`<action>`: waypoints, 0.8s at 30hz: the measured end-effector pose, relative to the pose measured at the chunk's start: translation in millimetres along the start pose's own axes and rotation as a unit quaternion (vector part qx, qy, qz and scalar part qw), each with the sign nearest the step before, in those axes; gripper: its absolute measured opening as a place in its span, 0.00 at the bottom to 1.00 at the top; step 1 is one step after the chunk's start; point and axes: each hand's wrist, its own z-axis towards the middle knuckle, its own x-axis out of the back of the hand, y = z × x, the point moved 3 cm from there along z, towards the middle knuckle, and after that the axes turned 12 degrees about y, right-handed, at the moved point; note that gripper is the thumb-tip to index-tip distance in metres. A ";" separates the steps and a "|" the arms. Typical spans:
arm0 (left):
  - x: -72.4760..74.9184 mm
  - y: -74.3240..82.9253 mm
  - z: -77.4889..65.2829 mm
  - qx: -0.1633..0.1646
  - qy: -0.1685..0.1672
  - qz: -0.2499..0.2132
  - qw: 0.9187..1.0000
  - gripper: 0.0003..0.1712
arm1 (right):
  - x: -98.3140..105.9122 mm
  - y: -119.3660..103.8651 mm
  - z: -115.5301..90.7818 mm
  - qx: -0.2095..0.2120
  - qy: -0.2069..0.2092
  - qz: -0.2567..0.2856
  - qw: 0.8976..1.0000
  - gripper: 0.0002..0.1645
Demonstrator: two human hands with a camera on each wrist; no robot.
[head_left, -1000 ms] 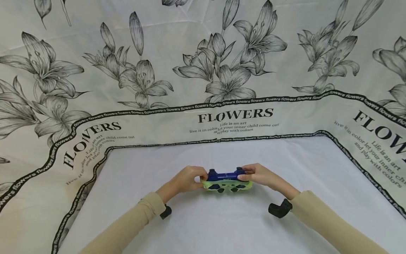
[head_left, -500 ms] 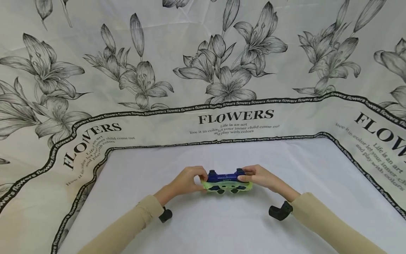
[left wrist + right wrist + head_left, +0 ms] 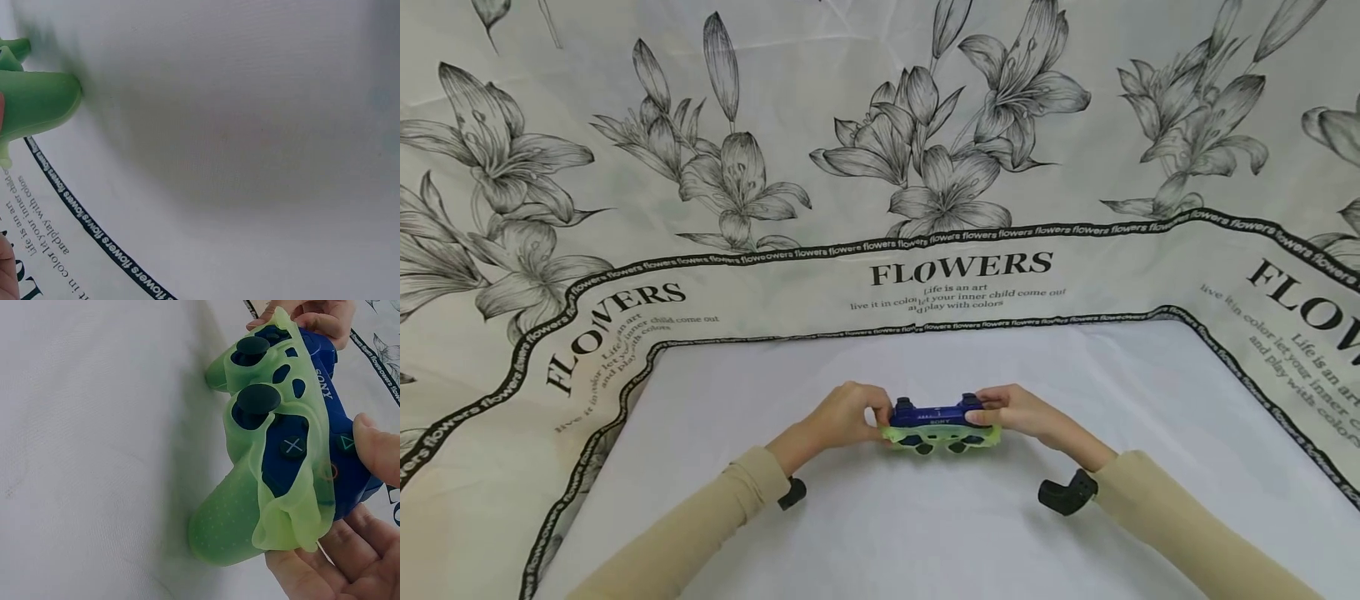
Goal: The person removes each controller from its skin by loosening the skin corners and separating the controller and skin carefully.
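Observation:
A blue game controller (image 3: 936,414) with a translucent green silicone sleeve (image 3: 228,515) partly over it is held between both hands. The sleeve covers the grips and surrounds the thumbsticks; its edge is bunched near the buttons, leaving the blue top with the SONY mark bare. My left hand (image 3: 847,415) pinches the controller's left end. My right hand (image 3: 1018,412) grips the right end, its thumb on the blue face by the triangle button and fingers beneath. In the left wrist view only a green grip (image 3: 40,100) and slivers of the hand show.
A white cloth-covered table (image 3: 917,533) lies under the hands. Around it rises a cloth (image 3: 955,283) printed with flowers and lettering. Black wrist-worn devices (image 3: 1066,493) stick out below both sleeves.
The head view has shifted slightly. Both hands keep hold of the controller in nearly the same place; the left fingers have moved slightly at its end.

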 end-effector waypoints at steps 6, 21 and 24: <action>3.6 1.8 -2.8 -0.037 -0.012 0.034 0.999 0.16 | -3.1 -1.3 0.1 -0.001 -0.005 -0.003 1.000 0.43; 3.1 5.9 -4.9 -0.048 -0.045 0.090 0.994 0.14 | 3.5 -0.9 3.8 0.001 -0.010 0.001 1.000 0.44; 0.8 4.4 -9.0 -0.032 -0.059 0.094 0.993 0.12 | 3.1 -0.4 3.4 -0.003 -0.014 0.006 1.000 0.44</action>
